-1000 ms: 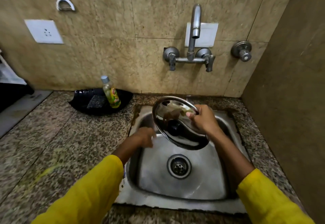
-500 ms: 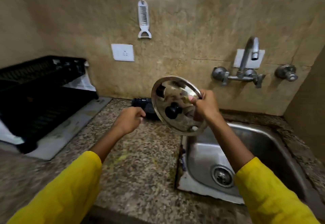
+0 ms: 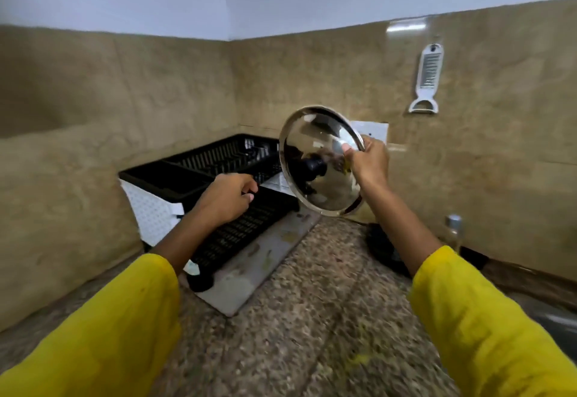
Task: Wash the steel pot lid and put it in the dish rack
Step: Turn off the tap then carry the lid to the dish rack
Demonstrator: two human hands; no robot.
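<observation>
My right hand [image 3: 368, 162] grips the rim of the shiny steel pot lid [image 3: 318, 178], which stands nearly upright in the air with its black knob facing me. The lid hangs just right of the black dish rack [image 3: 218, 162], over the rack's right end. My left hand [image 3: 226, 198] hovers above the rack's lower tier with its fingers curled and nothing in it. The rack has a white perforated side panel and stands in the corner on a grey tray [image 3: 249, 275].
Speckled granite counter [image 3: 312, 318] stretches in front of me. A black dish [image 3: 384, 250] and a bottle [image 3: 454, 231] sit by the wall on the right. A white peeler [image 3: 426, 80] hangs on the tiled wall above a white socket [image 3: 373, 131].
My view has swung left from the sink to the corner. The lid in my right hand has travelled from over the sink to beside the rack; my left hand moved above the rack.
</observation>
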